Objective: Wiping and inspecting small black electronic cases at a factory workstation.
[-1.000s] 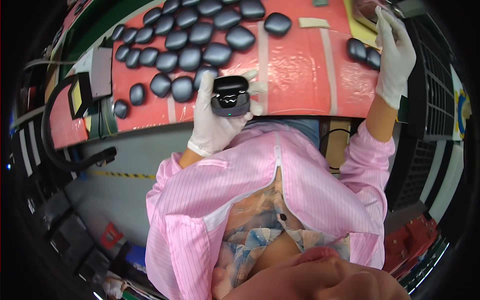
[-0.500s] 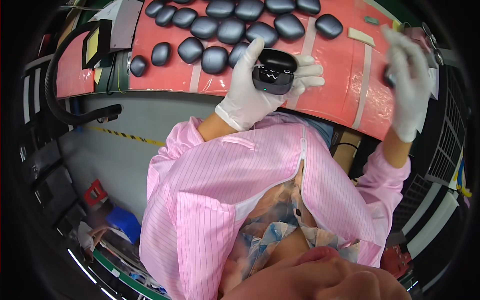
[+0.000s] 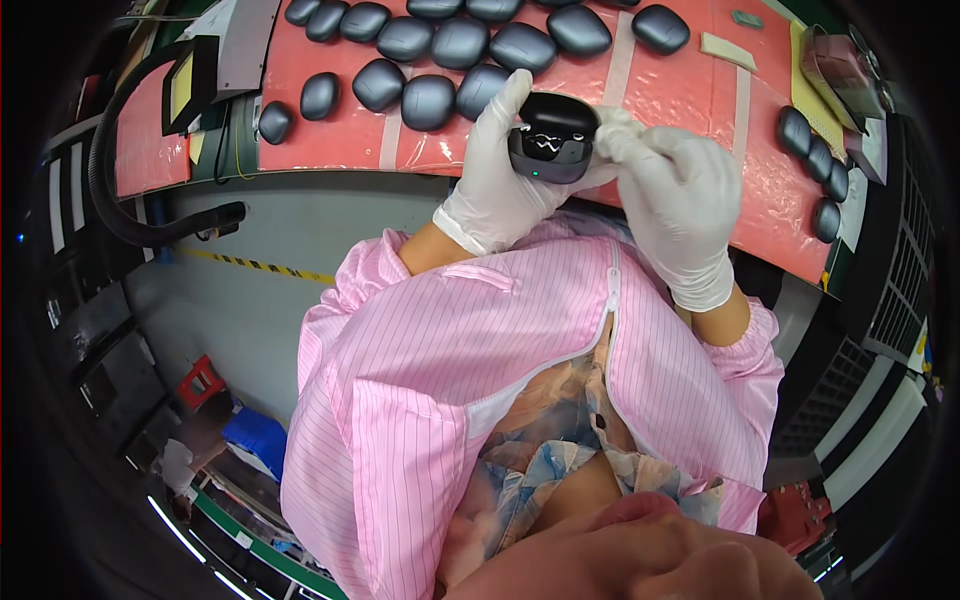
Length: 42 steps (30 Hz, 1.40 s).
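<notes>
In a white glove, my left hand (image 3: pixel 492 185) holds a dark earbud charging case (image 3: pixel 552 165) with its lid raised and a small green light on its front. The inside is black and shiny, and I cannot tell whether earbuds sit in it. My gloved right hand (image 3: pixel 685 195) is at the case's right side. Its thumb and fingers are pinched together close to the left hand's fingertips. Whatever they hold, if anything, is hidden. Several closed grey-blue cases (image 3: pixel 460 43) lie in rows on the pink mat (image 3: pixel 320 148) beyond my hands.
More closed cases (image 3: pixel 795 131) stand in a line at the mat's right, beside a yellow notepad (image 3: pixel 815 90) and a clear container (image 3: pixel 838 70). A pale block (image 3: pixel 728 50) lies nearer the middle. A lamp with a black bendable neck (image 3: pixel 105 185) curves in from the left.
My right hand has come left from the mat's right side to the open case, and its fingers are now pinched. The left hand and case have barely moved.
</notes>
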Available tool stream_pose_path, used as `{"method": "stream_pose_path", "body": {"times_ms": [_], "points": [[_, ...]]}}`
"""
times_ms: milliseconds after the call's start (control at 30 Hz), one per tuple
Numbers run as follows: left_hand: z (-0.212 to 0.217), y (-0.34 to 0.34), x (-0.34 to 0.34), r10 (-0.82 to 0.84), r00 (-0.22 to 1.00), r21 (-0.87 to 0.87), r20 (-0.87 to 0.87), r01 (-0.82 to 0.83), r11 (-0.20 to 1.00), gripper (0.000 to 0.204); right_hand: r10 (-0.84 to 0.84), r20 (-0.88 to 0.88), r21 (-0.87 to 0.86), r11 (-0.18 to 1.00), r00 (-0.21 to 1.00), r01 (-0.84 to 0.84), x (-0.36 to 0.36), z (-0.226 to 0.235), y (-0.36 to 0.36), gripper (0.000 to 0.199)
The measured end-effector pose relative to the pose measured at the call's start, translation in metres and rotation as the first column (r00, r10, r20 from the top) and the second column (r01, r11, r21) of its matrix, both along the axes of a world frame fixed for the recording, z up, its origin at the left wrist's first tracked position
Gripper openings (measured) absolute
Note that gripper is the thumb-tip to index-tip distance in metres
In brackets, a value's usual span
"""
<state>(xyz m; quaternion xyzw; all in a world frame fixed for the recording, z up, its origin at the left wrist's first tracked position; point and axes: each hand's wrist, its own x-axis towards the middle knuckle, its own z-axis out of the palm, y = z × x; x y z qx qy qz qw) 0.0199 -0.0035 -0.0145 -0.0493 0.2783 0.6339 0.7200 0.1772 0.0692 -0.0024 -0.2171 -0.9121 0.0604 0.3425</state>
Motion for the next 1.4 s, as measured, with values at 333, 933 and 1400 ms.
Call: {"method": "stream_pose_path", "body": {"times_ms": [333,933,1400], "points": [[0.009,0.002,0.008,-0.013,0.977,-0.043,-0.214,0.004,0.999,0.075,0.191,-0.078,-0.258,0.944,0.979,-0.204,-0.004,0.000,-0.013,0.042],[-0.004,-0.009,-0.001,-0.049,0.982,-0.090,0.184,0.066,0.994,0.068,0.026,-0.086,-0.171,0.984,0.996,-0.040,0.004,-0.022,-0.016,0.030],[-0.022,-0.017,0.010,0.332,0.388,0.401,-0.860,0.108,0.910,0.077,0.027,-0.242,-0.943,0.226,0.970,-0.242,0.005,-0.002,-0.013,0.013]]}}
